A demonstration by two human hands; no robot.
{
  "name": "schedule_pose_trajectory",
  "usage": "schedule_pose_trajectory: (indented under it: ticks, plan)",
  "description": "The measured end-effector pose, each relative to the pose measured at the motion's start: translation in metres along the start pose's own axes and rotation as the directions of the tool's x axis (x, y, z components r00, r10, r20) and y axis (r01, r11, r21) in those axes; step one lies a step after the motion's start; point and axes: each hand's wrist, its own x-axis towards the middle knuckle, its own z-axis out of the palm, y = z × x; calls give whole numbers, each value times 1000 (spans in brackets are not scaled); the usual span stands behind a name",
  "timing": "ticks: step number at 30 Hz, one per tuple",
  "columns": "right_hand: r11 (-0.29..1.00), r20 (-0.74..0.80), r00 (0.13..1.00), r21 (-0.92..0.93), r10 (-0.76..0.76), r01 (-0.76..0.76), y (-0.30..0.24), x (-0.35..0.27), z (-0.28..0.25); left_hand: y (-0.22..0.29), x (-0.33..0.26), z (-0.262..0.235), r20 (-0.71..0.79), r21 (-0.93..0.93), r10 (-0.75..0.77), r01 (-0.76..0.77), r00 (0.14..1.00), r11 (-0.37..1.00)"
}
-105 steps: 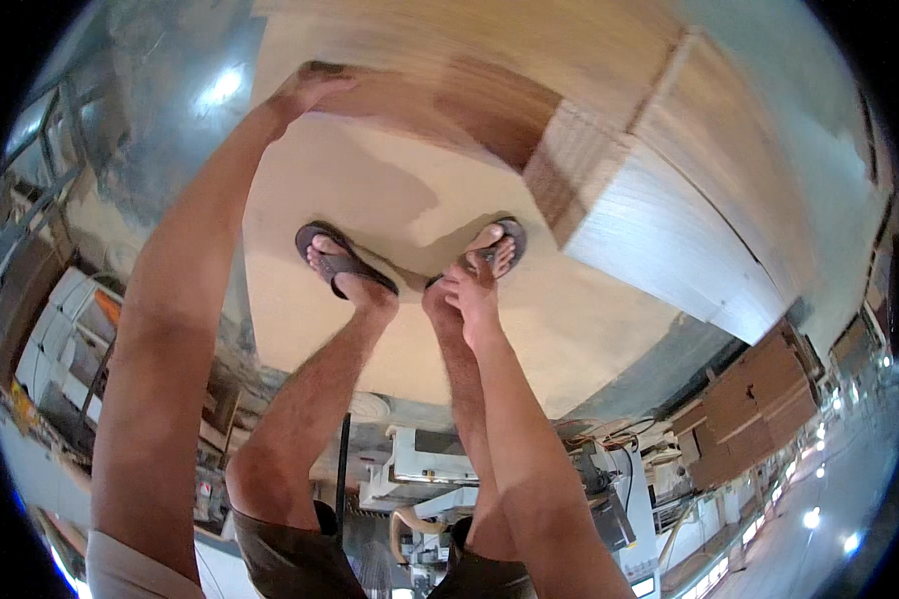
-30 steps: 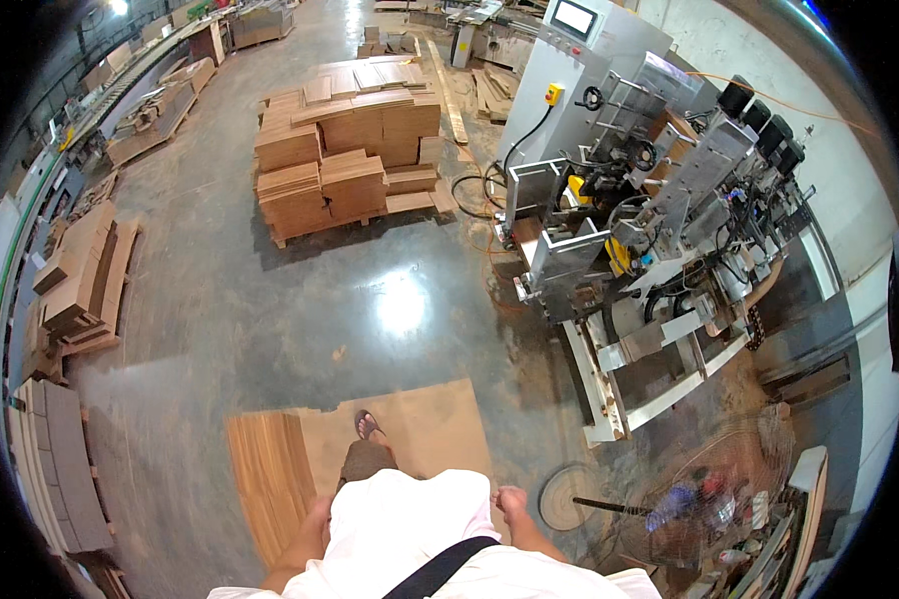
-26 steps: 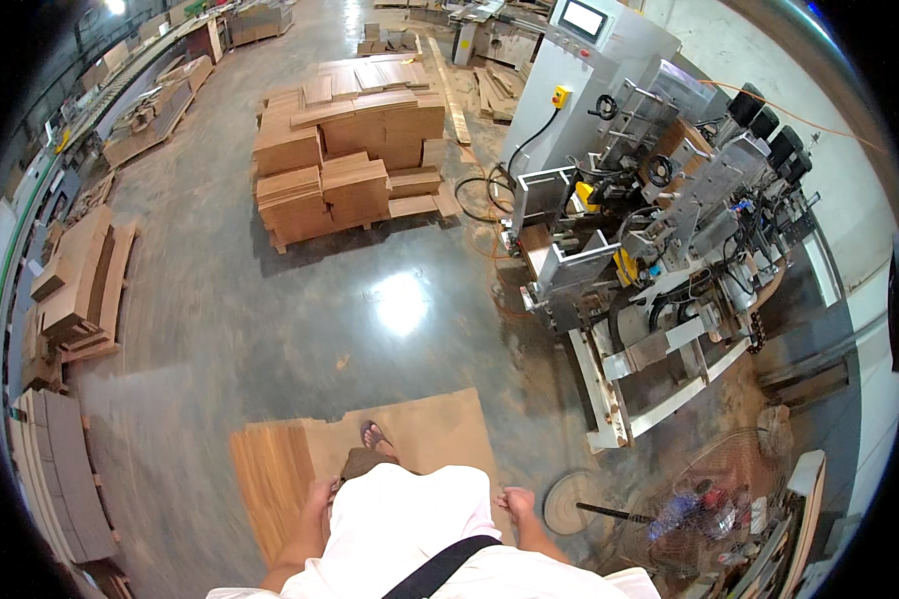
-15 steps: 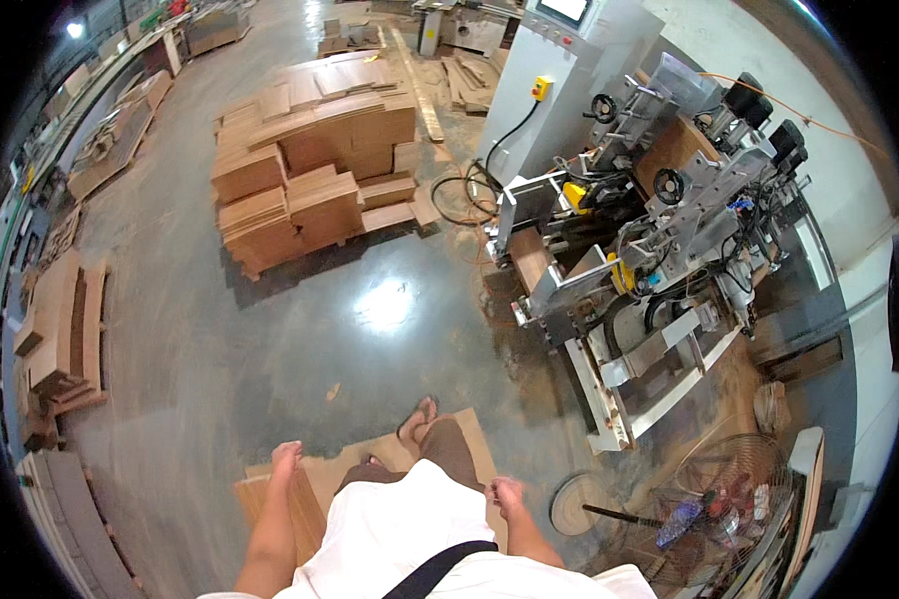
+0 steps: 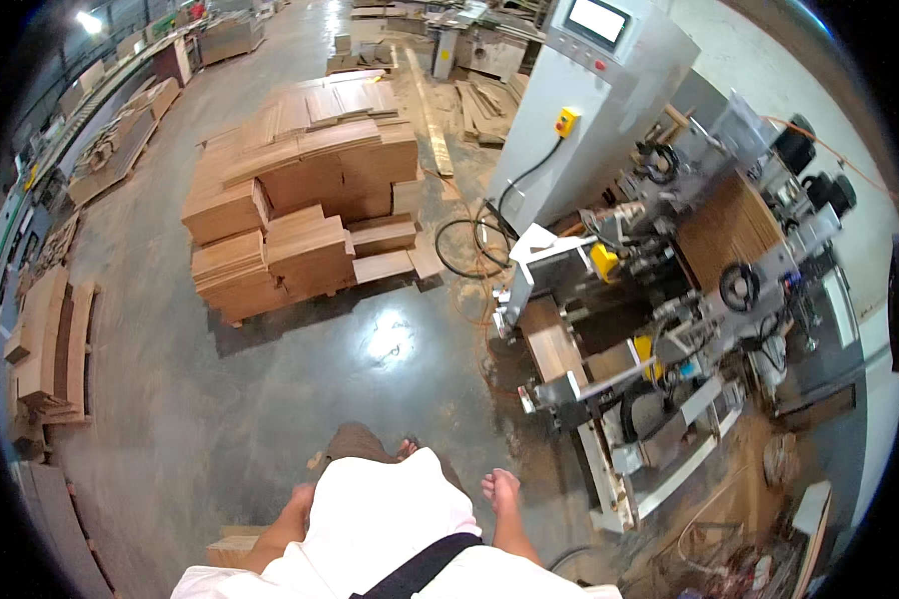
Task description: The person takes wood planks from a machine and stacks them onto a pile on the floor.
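My right hand (image 5: 501, 487) hangs at my right side over the grey floor, its fingers curled in loosely with nothing seen in them. On the other side my left hand (image 5: 301, 497) is low beside my white shirt (image 5: 395, 499). It is small and blurred, and its fingers do not show clearly. Neither hand touches anything. Ahead and to the right stands a metal woodworking machine (image 5: 659, 329) with black handwheels and a stack of brown boards (image 5: 734, 228) held upright in it. A single brown board (image 5: 551, 337) lies at its near-left end.
Large stacks of wooden boards (image 5: 305, 195) stand ahead on the left. A grey control cabinet (image 5: 581, 110) with a screen rises behind the machine. A black cable (image 5: 451, 262) loops across the floor. More boards (image 5: 55, 349) lie at far left. The machine's white frame (image 5: 609, 484) juts out near right.
I have stepped forward, off the flat sheet on the floor. The machine and board stacks appear nearer, and the fan at lower right has mostly left view. Both arms have swung slightly.
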Motion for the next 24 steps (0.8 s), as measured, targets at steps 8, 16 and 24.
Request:
schedule_pose_trajectory:
  ticks: [8,16,24]
  plan:
    - [933,-256,967,344,-11,102,-109,89,-3,204,115,3,38,-146,114,-107,993,984]
    - [945,-379,873,-15,-307,326,-48,205,-130,360,214,53,202,-72,74,-61,977,996]
    - [936,-606,738,-32,-297,351,-236,74,-35,456,300,107,336,285,110,-212,935,935]
